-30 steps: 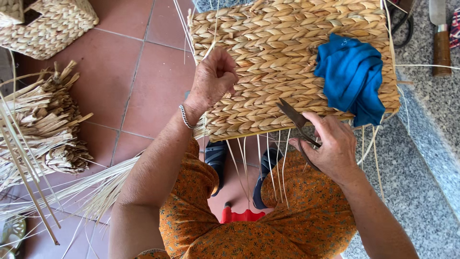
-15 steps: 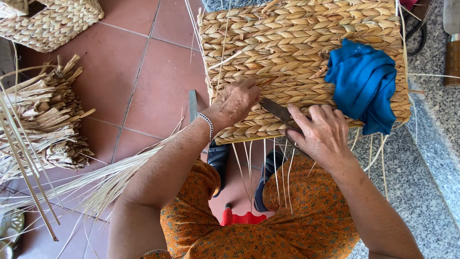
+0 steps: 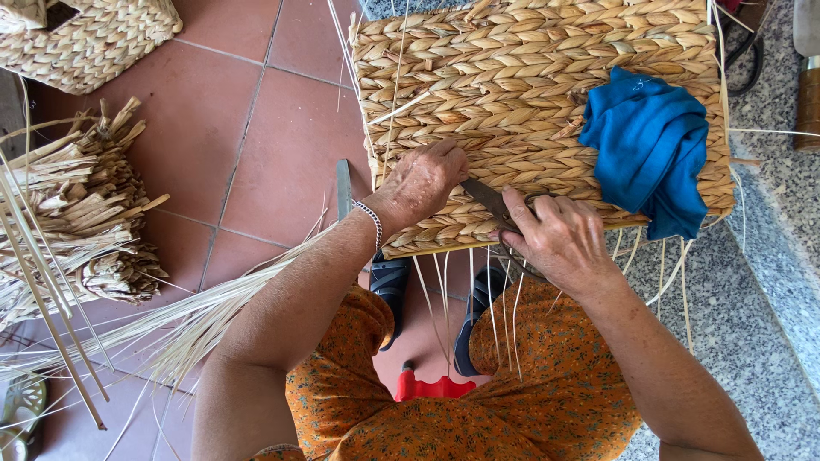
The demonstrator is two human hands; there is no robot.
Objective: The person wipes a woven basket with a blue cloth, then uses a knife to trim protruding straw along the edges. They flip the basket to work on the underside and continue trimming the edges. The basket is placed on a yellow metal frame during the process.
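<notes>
A flat woven straw panel [image 3: 530,94] lies across my lap, thin loose strands hanging from its near edge. My left hand [image 3: 423,181], with a bead bracelet at the wrist, presses fingertips onto the weave close to that edge. My right hand [image 3: 559,239] grips dark scissors [image 3: 489,198]; the blades point left toward my left fingers and lie flat on the panel. A crumpled blue cloth [image 3: 651,149] rests on the panel's right side.
A bundle of dried straw [image 3: 73,213] and long reeds [image 3: 51,333] lie at left on the red tile floor. A woven basket [image 3: 94,38] sits top left. A grey stone ledge [image 3: 769,256] runs along the right. A red stool [image 3: 436,388] shows between my knees.
My left hand came down from the panel's upper left to its near edge. My right hand brought the scissors up onto the weave beside it. The view shifted slightly.
</notes>
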